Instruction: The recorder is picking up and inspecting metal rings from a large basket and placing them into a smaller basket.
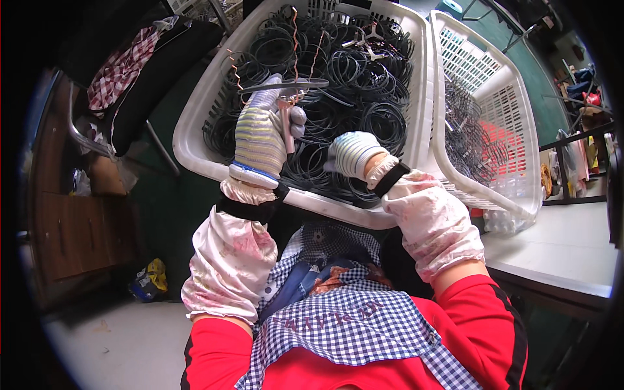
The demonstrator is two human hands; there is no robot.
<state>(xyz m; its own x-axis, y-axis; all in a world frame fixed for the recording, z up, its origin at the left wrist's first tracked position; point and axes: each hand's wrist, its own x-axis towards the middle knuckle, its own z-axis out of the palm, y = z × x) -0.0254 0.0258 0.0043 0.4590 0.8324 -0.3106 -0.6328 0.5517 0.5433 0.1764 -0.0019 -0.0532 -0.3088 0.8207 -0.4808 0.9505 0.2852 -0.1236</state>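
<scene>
The left hand [260, 136] wears a striped knit glove. Its fingers are closed around a dark cable coil [305, 84], seen nearly edge-on, and a pinkish strip [286, 130] that points downward beside the palm. Bare copper strands [296, 45] rise above this hand. The held coil is located over the left half of a white basket [325, 203].

The right hand [354, 155], also gloved, is lowered over the basket's near right portion, fingers curled downward; whether it grips anything cannot be determined. Beneath and beyond both hands, loose dark coils [383, 120] fill the basket.

To the right, a second white basket [468, 55] is tilted and contains tangled dark wire [465, 123]. Farther left, a checked cloth [123, 71] lies on a black chair [156, 78].
</scene>
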